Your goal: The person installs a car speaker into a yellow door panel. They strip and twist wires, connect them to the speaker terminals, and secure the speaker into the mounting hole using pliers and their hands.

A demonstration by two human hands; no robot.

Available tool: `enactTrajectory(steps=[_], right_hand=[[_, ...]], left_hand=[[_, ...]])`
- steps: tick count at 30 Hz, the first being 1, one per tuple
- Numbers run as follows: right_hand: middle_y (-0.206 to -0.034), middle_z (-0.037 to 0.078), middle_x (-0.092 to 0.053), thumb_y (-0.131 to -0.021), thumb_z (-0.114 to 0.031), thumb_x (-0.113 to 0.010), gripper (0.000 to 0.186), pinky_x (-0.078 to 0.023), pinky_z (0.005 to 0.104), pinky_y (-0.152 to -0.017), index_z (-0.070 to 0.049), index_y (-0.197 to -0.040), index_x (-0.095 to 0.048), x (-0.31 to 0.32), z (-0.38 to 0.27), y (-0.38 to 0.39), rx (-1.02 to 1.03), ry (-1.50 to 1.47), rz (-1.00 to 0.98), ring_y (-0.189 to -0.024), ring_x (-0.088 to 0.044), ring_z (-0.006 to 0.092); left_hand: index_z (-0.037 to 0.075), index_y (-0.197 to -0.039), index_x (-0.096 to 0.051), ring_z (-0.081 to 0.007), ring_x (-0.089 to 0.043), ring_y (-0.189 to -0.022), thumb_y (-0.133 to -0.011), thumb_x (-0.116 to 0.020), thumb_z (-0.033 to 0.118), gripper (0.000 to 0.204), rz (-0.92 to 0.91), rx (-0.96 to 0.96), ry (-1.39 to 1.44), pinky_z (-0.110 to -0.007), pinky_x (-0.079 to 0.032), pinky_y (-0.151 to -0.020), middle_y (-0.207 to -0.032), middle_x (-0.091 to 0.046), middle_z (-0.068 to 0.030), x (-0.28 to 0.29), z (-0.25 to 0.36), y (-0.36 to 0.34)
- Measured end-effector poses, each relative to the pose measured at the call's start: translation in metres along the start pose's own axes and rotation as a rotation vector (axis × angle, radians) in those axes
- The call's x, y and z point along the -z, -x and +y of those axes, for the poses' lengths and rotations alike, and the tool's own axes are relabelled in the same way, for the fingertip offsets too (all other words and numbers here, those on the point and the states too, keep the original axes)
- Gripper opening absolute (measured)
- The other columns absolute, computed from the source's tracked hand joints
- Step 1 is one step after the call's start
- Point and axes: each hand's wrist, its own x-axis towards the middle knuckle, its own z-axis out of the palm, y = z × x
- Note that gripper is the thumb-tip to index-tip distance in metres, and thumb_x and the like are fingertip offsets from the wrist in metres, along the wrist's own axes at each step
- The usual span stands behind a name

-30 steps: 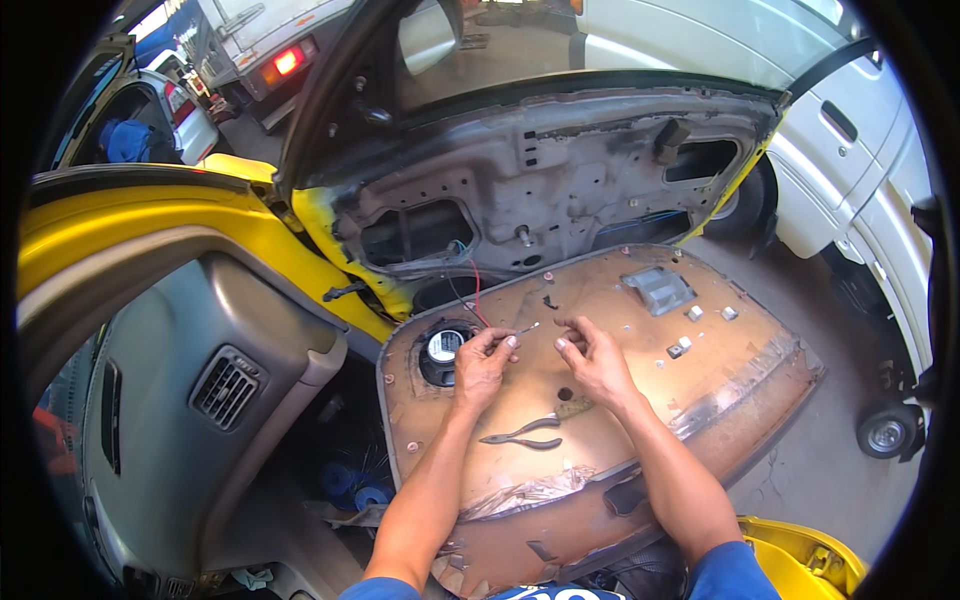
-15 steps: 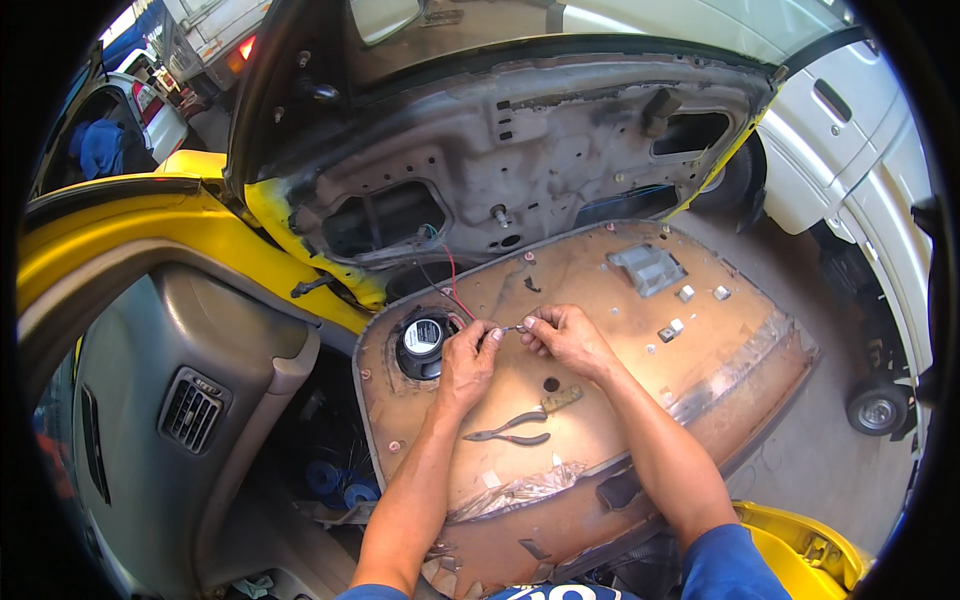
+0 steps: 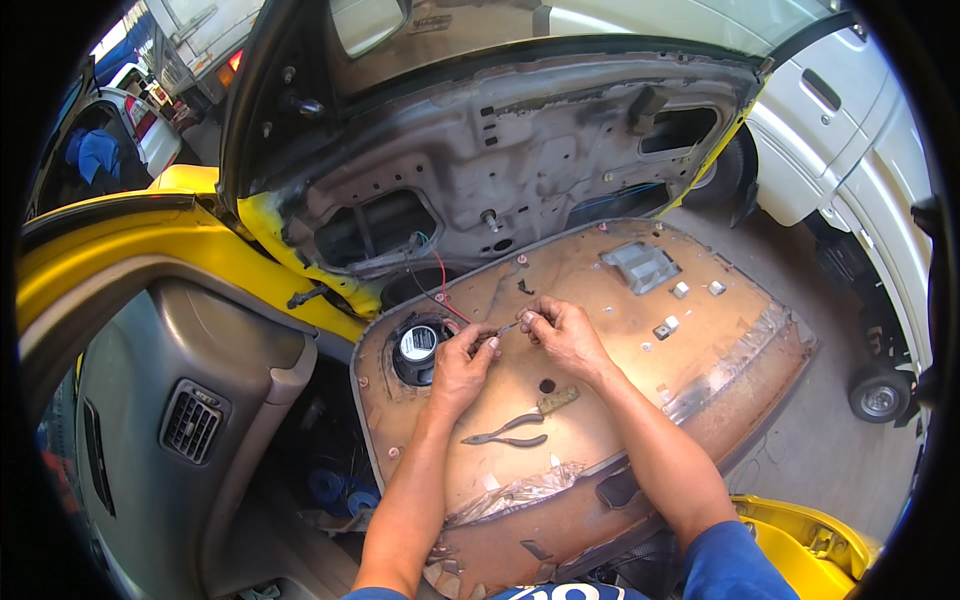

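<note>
Wire end (image 3: 510,326): spans the gap betw. L hand (image 3: 463,365) and R hand (image 3: 568,340), over the door panel (image 3: 610,350), in from its upper L corner, R of the speaker (image 3: 417,343). L hand: thumb + fingers pinched tog. on wire. R hand: thumb + fingertips closed on the tip. Red wire (image 3: 444,280) runs from the door (image 3: 470,160) to L hand; whether the end belongs to it: can't tell.

Handling (est.): v. light, flexible; insulation prob. smooth; any bare strands fragile. Hold insulated part close behind tip; don't tug.

Pliers (image 3: 505,432) lie loose twd. panel's lower edge.

Vs. approx. 1 s ago: R hand, then apart from tip, now meets it; hands closer tog. Pliers same spot on panel.
</note>
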Motion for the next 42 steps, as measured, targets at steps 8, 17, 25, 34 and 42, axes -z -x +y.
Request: enactTrajectory(steps=[8, 17, 25, 34, 42], right_hand=[[-0.114, 0.006, -0.068, -0.089, -0.013, -0.078, 0.022, -0.042, 0.0528, -0.113, -0.009, -0.110, -0.076, 0.002, -0.009, 0.007, 0.759, 0.838, -0.005, -0.117, -0.062, 0.0277], [-0.094, 0.006, -0.064, -0.085, -0.020, -0.080, 0.015, -0.037, 0.0605, -0.116, -0.009, -0.090, -0.070, -0.007, 0.008, -0.010, 0.848, 0.863, -0.126, -0.108, -0.061, 0.0290], [-0.092, 0.008, -0.062, -0.073, -0.013, -0.083, 0.023, -0.051, 0.0449, -0.099, -0.006, -0.088, -0.067, 0.004, 0.003, -0.012, 0.809, 0.743, -0.195, -0.102, -0.060, 0.0326], [-0.096, 0.011, -0.063, -0.075, -0.011, -0.081, 0.023, -0.053, 0.0453, -0.096, -0.006, -0.091, -0.066, 0.014, -0.002, -0.013, 0.705, 0.739, -0.219, -0.102, -0.059, 0.0358], [-0.103, 0.012, -0.074, -0.095, -0.011, -0.074, 0.027, -0.058, 0.0381, -0.086, 0.000, -0.119, -0.072, 0.026, 0.001, 0.003, 0.232, 0.260, -0.173, -0.095, -0.072, 0.0242]], left_hand=[[-0.001, -0.108, -0.079, -0.0169, -0.072, -0.078, -0.097, -0.075, 0.014, 0.019, 0.057, -0.209, -0.230, -0.033, -0.055, -0.072, -0.088, -0.078, -0.0126, 0.006, 0.003, -0.001], [-0.001, -0.106, -0.079, -0.0251, -0.077, -0.085, -0.098, -0.072, 0.015, 0.019, -0.130, -0.057, -0.246, -0.036, -0.058, -0.078, -0.097, -0.080, -0.0178, 0.022, 0.005, -0.003], [-0.001, -0.102, -0.079, -0.0280, -0.074, -0.080, -0.094, -0.074, 0.010, 0.014, -0.132, -0.277, -0.363, -0.037, -0.056, -0.074, -0.087, -0.076, -0.0157, 0.022, 0.009, -0.006], [-0.001, -0.101, -0.078, -0.0300, -0.072, -0.078, -0.094, -0.074, 0.010, 0.013, -0.092, -0.299, -0.357, -0.038, -0.055, -0.073, -0.087, -0.074, -0.0160, 0.024, 0.011, -0.006], [-0.002, -0.104, -0.078, -0.0266, -0.072, -0.077, -0.093, -0.074, 0.008, 0.015, 0.016, -0.291, -0.329, -0.036, -0.056, -0.072, -0.090, -0.075, -0.0164, 0.017, 0.016, 0.000]])
